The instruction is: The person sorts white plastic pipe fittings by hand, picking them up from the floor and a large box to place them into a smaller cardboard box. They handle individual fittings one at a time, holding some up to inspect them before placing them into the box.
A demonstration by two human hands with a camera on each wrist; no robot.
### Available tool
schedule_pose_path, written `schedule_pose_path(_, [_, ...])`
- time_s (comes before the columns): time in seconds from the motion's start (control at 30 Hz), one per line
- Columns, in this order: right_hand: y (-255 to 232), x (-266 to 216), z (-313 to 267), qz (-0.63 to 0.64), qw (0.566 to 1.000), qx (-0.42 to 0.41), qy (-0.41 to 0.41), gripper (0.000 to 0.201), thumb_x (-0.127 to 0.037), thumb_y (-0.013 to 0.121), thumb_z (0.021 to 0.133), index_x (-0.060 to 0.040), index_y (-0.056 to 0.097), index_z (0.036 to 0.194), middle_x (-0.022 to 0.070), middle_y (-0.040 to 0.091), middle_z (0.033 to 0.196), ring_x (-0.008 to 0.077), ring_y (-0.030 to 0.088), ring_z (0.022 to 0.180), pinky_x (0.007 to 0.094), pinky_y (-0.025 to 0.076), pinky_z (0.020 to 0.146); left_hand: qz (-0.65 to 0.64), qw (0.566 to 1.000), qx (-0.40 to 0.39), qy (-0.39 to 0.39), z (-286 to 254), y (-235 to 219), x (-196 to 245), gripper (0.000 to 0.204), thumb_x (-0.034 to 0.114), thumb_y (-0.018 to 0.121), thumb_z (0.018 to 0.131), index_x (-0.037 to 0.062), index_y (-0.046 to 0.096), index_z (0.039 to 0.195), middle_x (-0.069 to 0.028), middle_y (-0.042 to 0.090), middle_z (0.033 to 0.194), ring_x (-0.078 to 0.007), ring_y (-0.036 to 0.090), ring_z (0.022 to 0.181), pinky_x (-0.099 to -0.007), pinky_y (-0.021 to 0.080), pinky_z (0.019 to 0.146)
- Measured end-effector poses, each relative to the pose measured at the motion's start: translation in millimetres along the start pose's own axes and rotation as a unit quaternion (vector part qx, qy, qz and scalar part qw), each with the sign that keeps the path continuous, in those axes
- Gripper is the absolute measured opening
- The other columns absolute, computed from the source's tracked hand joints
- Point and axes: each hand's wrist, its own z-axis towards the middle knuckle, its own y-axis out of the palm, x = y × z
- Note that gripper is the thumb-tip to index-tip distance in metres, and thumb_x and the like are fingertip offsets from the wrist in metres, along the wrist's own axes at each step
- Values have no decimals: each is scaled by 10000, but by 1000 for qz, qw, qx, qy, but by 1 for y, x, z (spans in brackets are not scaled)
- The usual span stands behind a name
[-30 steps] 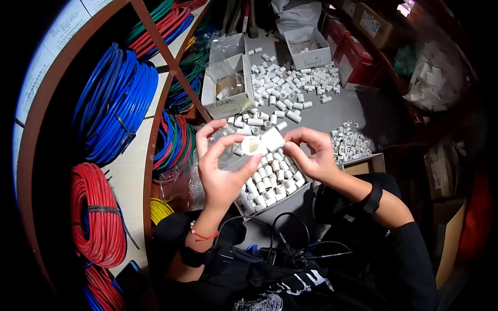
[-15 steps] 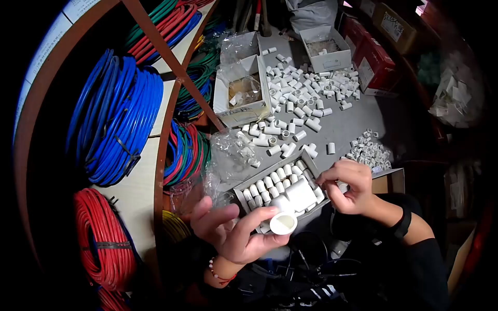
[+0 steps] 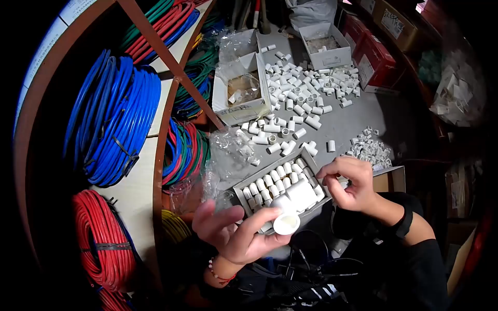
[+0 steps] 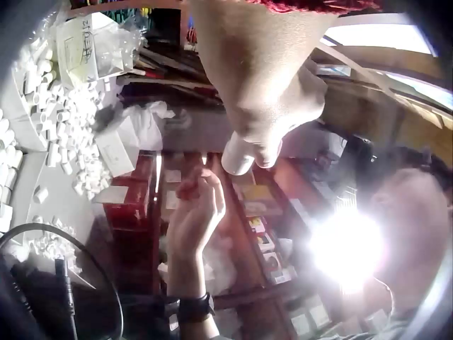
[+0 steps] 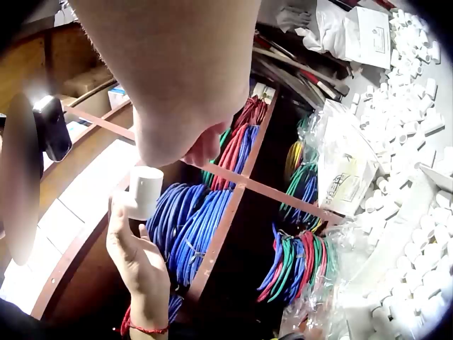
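The left hand pinches a white T-shaped pipe fitting between thumb and forefinger at its round open end, with the other fingers spread. Below the fitting is a grey-white box holding rows of small white fittings. To the right, the right hand hangs in the air with bent fingers, apart from the fitting; nothing shows in its grasp. The right wrist view shows the left hand with the white fitting upright at its fingertips. In the left wrist view, the right hand has curled fingers.
Loose white fittings lie across the grey floor, with smaller pieces at the right. Open boxes and clear plastic stand beyond. Coils of blue cable and red cable fill the left shelf; red boxes stand at the back right.
Since a second ago, the left hand has brought the fitting lower and nearer the camera, and the right hand has come away from it. Over the last half second, little has changed.
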Motion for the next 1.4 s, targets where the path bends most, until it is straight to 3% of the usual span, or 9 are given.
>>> schedule_pose_path(0.13, [3, -5, 5, 134, 985, -56, 95, 175, -14, 512, 649, 8, 541, 820, 36, 539, 594, 86, 501, 504, 203, 392, 465, -206, 960, -63, -178, 7, 17, -5, 368, 349, 627, 614, 45, 553, 806, -144, 297, 1146, -286, 286, 1096, -399, 227, 908])
schedule_pose_path(0.2, [3, -3, 4, 166, 979, -67, 102, 218, -42, 545, 662, 8, 524, 874, 20, 527, 581, 67, 478, 500, 192, 381, 467, -504, 806, -31, -307, 2, 36, -8, 373, 331, 552, 716, 10, 529, 905, -142, 258, 1217, -253, 254, 1149, -367, 238, 919])
schedule_pose_path(0.27, [2, -3, 4, 138, 982, -73, 107, 227, -69, 570, 663, 4, 526, 874, 16, 525, 579, 61, 462, 485, 189, 369, 454, -699, 548, -13, -459, 0, 40, -4, 469, 354, 484, 777, 43, 380, 1112, -25, 273, 1255, -148, 226, 1180, -360, 242, 923])
schedule_pose_path(0.33, [2, -1, 3, 142, 982, -65, 107, 228, -90, 588, 664, -5, 530, 867, 6, 523, 564, 54, 452, 464, 189, 362, 442, -777, 407, -17, -480, -9, 46, -10, 509, 390, 486, 766, 60, 351, 1130, 36, 272, 1261, -126, 208, 1188, -366, 248, 919])
schedule_pose_path(0.7, [-1, -2, 1, 182, 972, -64, 132, 225, -115, 616, 680, -6, 534, 859, 1, 518, 583, 39, 462, 501, 182, 366, 462, -800, 419, -79, -422, -8, 50, -6, 659, 422, 591, 671, 116, 319, 1187, 49, 281, 1250, -126, 211, 1187, -347, 258, 934])
schedule_pose_path(0.87, [4, -1, -1, 203, 969, -125, 60, 335, -221, 683, 631, -12, 542, 852, -3, 522, 636, 50, 456, 518, 180, 362, 473, -714, 523, -3, -466, -5, 57, -2, 352, 177, 398, 846, -12, 345, 1139, -72, 382, 1138, -153, 434, 978, -299, 342, 865])
schedule_pose_path(1.0, [23, 1, -7, 215, 960, -108, 144, 350, -248, 694, 633, 2, 545, 826, -9, 520, 603, 33, 453, 517, 181, 368, 465, -673, 543, 17, -501, -11, 71, -4, 403, 140, 411, 845, -39, 257, 1172, -97, 451, 1042, -162, 449, 967, -278, 344, 855])
schedule_pose_path(1.17, [45, 20, -14, 287, 924, -63, 246, 243, -212, 642, 703, -12, 558, 811, -21, 537, 636, 12, 444, 526, 160, 356, 464, -650, 572, 11, -500, -22, 80, -4, 290, 192, 507, 804, -66, 521, 937, -118, 291, 1184, -141, 313, 1100, -271, 283, 884])
schedule_pose_path(1.4, [47, 40, -10, 379, 875, -24, 300, 248, -205, 596, 738, -16, 564, 896, -4, 557, 752, 30, 452, 633, 158, 364, 565, -368, 806, -18, -463, -28, 72, 8, 383, 275, 660, 665, 34, 559, 946, -138, 303, 1138, -226, 254, 1134, -314, 247, 921])
